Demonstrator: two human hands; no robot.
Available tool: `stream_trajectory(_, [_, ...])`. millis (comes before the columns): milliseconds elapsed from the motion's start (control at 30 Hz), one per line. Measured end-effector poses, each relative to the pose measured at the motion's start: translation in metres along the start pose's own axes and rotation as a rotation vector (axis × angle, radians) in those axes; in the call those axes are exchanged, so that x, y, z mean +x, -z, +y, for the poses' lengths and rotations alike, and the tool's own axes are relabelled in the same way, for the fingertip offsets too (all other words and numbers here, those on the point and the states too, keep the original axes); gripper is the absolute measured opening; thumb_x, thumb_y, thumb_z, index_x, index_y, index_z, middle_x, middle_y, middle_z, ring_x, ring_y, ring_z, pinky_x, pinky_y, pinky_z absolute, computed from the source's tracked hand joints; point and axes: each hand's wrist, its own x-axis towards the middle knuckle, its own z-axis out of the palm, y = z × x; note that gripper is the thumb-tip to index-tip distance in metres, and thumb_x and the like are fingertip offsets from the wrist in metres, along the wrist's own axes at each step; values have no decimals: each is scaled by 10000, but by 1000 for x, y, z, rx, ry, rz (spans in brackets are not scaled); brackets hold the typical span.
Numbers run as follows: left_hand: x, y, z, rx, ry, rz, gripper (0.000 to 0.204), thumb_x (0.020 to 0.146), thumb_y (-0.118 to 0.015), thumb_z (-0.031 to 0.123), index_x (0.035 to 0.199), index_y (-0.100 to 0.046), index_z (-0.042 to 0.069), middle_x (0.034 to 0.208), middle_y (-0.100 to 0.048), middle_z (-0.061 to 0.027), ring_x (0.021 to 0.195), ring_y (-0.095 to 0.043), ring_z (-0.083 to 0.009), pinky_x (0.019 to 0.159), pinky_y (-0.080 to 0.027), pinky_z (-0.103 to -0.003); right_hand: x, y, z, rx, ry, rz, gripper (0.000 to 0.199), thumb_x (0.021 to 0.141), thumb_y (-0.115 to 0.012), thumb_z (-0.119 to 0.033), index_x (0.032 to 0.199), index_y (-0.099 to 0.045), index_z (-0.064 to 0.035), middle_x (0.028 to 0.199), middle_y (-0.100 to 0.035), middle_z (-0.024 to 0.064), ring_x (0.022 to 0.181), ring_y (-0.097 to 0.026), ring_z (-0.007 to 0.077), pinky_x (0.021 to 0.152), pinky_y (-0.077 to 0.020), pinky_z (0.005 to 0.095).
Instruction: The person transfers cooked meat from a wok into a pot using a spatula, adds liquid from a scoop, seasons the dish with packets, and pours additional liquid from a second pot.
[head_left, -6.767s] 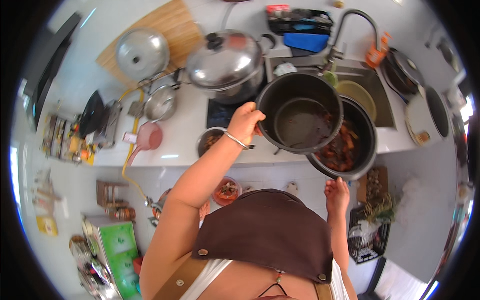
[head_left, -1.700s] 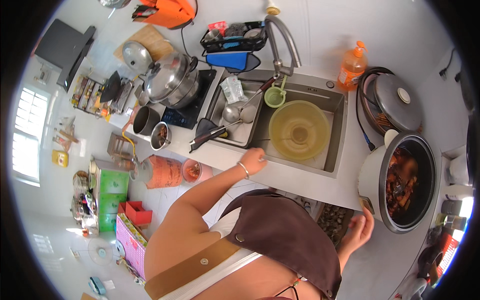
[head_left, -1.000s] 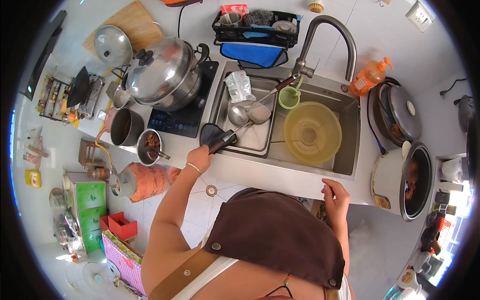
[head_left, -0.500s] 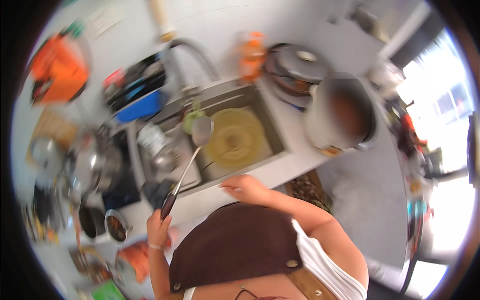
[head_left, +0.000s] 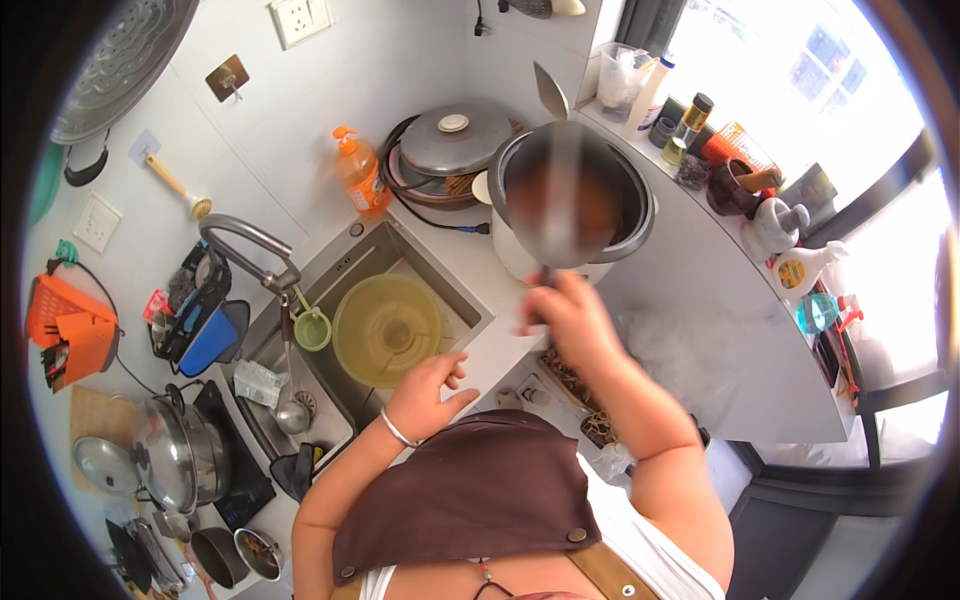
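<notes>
My right hand (head_left: 570,322) is closed on the dark handle of a long metal spatula (head_left: 551,92), whose shaft is smeared by motion. The spatula reaches across the white electric pot (head_left: 516,240), its blade beyond the far rim. Reddish-brown contents (head_left: 590,208) show blurred inside the pot's dark inner wall. My left hand (head_left: 428,396), with a bracelet at the wrist, is empty, fingers loosely bent and apart. It hovers by the sink's front edge, near a yellowish-green basin (head_left: 385,322) of cloudy liquid in the steel sink (head_left: 465,312).
A green strainer (head_left: 312,330) and a ladle (head_left: 292,415) are by the left basin. An orange pump bottle (head_left: 361,175) and a lidded grey pan (head_left: 455,140) stand behind the sink. Bottles and mortars (head_left: 775,228) line the windowsill. A steel pot (head_left: 180,455) is at left.
The spatula has passed from my left hand to my right and moved from above the sink to above the pot. The view has swung rightward; my left hand is now empty.
</notes>
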Motion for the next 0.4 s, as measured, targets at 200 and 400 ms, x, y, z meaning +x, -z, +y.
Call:
stream_trajectory(200, [-53,-36,-126,723,645,-228,716,739,-726,354,1299,-403,46,1125,-555,-191,1080,-538,-340,947,-351,-542,-51,133,-71,-663,-90,300,395,795,-565,-56,1185,-523,-8,727,-495,13,556,-447,87,508,-381,250])
stream_trajectory(400, [-125,-62,-216,680,862,-237,1042,691,-762,447,1472,-146,137,1427,-319,-252,1298,-370,-381,1093,-171,-546,-69,147,-109,-870,-234,230,588,767,-568,-10,1341,-470,-90,736,-503,-7,545,-437,67,508,-385,228])
